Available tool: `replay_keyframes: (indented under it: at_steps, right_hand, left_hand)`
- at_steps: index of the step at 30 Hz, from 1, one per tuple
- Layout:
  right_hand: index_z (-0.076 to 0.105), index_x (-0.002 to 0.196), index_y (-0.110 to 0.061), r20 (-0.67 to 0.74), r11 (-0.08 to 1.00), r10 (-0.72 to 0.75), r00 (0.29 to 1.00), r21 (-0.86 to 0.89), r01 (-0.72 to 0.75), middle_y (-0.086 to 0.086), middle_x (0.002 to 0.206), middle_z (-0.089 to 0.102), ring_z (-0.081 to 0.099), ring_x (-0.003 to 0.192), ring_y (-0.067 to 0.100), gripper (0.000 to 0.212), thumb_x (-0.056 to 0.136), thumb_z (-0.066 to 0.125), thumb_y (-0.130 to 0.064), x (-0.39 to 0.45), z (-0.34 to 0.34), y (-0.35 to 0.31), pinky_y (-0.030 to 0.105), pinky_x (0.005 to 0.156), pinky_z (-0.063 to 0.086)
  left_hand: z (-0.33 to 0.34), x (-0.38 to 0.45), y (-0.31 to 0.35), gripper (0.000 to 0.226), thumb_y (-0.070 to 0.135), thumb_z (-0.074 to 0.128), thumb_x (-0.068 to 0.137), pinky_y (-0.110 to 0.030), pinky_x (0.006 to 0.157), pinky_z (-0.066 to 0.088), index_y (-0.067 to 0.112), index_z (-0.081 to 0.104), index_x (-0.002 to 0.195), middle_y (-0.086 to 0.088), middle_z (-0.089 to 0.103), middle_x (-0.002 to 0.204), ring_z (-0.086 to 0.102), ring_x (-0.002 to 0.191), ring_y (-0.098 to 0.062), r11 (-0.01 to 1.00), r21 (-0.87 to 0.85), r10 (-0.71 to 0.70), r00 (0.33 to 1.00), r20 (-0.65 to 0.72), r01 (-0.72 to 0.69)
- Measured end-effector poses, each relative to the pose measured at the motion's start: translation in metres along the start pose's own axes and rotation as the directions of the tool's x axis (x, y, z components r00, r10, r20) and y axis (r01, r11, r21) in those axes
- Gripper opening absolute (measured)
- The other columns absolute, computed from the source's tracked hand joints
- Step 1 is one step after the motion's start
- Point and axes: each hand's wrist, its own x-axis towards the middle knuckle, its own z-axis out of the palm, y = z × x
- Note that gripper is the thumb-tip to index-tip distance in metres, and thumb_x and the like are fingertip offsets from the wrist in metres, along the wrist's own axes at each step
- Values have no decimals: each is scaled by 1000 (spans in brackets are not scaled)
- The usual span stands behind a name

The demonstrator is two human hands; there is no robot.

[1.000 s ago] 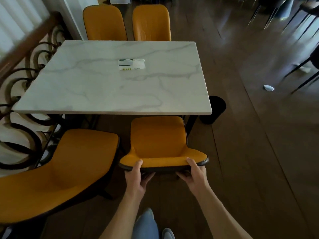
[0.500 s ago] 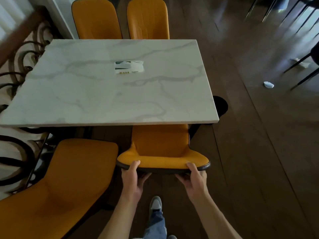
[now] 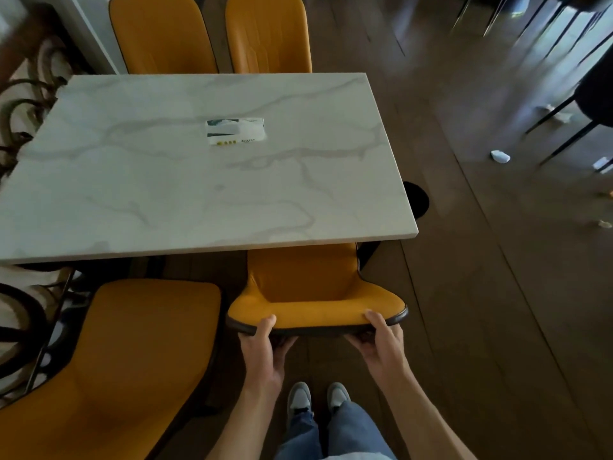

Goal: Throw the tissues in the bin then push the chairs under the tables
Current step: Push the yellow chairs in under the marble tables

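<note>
Marble table, orange chair with seat partly under its near edge; left hand and right hand both clamp the backrest top, thumbs over, fingers curled beneath; crumpled tissue on floor at right

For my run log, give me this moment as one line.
step: pushing chair under table | left hand: gripping backrest | right hand: gripping backrest | tissue: on floor

A small printed card lies flat, far ahead of the hands and a little to their left. Well to the left of the hands stands a dark curled metal railing, under a brown wooden handrail. Below the hands are two grey and white shoes and blue jeans on the dark wooden floor.
</note>
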Motion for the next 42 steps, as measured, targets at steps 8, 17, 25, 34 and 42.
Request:
replay_keyframes:
  at_steps: [8,17,25,34,42]
  right_hand:
    - [42,134,-13,19,1000,-3,1000,-31,3,17,126,53,56,114,35,48,91,62,-4,16,9,-21,61,90,53]
    - [40,134,-16,45,999,-7,999,-47,9,16,125,52,56,114,36,50,91,63,-4,44,36,-44,64,95,49]
    - [44,121,-16,39,996,-20,999,-86,23,16,121,54,58,112,35,35,92,63,-7,74,68,-63,65,95,49]
    - [43,121,-18,61,992,-36,997,-122,43,14,119,53,59,110,33,35,93,62,-9,89,82,-72,64,95,50]
    - [34,141,-22,-28,939,-69,997,-338,56,10,129,54,60,111,29,62,90,68,-31,87,81,-69,56,95,53]
  left_hand:
    - [17,13,-4,67,6,64,89,-52,82,56,35,38,144,-6,51,135,54,118,-32,1000,-12,0,1000,-16,0]
    - [45,48,7,70,7,66,88,-48,74,60,35,34,143,-10,48,138,55,118,-33,1000,20,18,1000,-5,-18]
    - [79,77,29,68,11,66,89,-54,86,57,32,29,141,-10,47,132,57,113,-31,997,72,22,1000,15,-23]
    - [96,92,35,62,11,65,91,-54,88,55,34,25,133,-8,47,123,57,106,-29,997,82,14,1000,-19,-12]
    - [88,91,39,71,26,70,89,-55,88,56,32,26,144,-14,53,120,66,101,-34,969,245,-24,997,-72,41]
